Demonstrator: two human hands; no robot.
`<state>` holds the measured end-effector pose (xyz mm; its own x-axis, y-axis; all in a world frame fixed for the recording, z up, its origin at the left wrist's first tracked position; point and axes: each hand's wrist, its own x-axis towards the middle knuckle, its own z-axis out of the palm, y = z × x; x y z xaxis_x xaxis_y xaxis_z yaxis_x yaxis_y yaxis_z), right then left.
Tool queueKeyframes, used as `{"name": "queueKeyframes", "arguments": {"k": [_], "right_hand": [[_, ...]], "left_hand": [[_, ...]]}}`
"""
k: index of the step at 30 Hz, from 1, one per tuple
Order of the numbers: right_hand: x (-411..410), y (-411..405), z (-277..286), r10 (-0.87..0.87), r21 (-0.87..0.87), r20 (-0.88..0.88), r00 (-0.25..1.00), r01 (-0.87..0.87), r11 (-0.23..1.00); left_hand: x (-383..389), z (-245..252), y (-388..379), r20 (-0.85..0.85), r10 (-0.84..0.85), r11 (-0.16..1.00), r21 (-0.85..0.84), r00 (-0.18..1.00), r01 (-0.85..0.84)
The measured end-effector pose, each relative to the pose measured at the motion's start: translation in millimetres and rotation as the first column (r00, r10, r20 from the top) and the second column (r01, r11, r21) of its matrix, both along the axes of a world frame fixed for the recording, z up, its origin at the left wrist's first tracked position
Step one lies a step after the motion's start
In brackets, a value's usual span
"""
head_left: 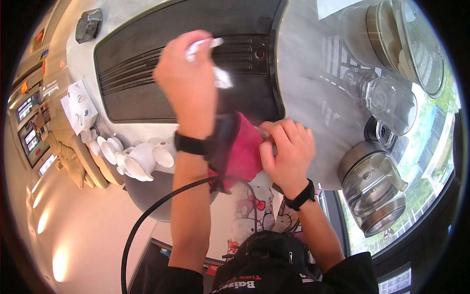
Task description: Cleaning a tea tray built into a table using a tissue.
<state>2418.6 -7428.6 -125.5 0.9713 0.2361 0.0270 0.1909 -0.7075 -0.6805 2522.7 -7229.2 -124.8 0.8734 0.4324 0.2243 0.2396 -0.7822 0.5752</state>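
My left hand [189, 70], blurred, is raised over a dark tea tray [136, 40] with grooves and slots, its fingers closed on a crumpled white tissue [194, 49]. Another white piece [223, 78], perhaps part of the same tissue, shows just below the hand. At the tray's near right corner, my right hand [288, 150] has curled fingers at the edge of a pink cloth item [248, 147] and seems to grip it. A dark part of that item lies beside my left wrist, partly hidden by the arm.
White teapot and cups [141, 160] stand at the left, near a tissue packet [81, 106]. A dark crumpled packet [89, 25] lies at the far left. Glass jars [393, 44], glass cups [391, 101] and a glass kettle [371, 183] stand at right by the window. A black cable [147, 213] crosses in front.
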Motion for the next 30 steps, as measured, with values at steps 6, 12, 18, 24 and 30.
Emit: {"name": "queueKeyframes", "arguments": {"k": [6,12,18,24,30], "right_hand": [[-1,9,3,-0.004,0.025,0.007,1.000,0.004,1.000],[0,6,2,-0.016,0.020,0.014,1.000,0.015,1.000],[-1,9,4,-0.023,0.021,0.003,1.000,0.023,1.000],[-1,10,4,-0.032,0.039,0.027,0.999,0.031,0.999],[-2,5,4,-0.009,0.016,0.000,1.000,0.009,1.000]], "left_hand": [[-11,2,35,-0.066,0.062,0.994,0.099,0.996,-0.055],[-1,9,23,-0.192,-0.009,0.995,0.096,0.981,0.028],[8,13,6,-0.236,-0.089,0.992,0.065,0.968,0.107],[14,10,-14,-0.229,-0.172,0.973,0.110,0.958,0.201],[9,1,-13,-0.136,-0.251,0.963,0.065,0.958,0.261]]}}
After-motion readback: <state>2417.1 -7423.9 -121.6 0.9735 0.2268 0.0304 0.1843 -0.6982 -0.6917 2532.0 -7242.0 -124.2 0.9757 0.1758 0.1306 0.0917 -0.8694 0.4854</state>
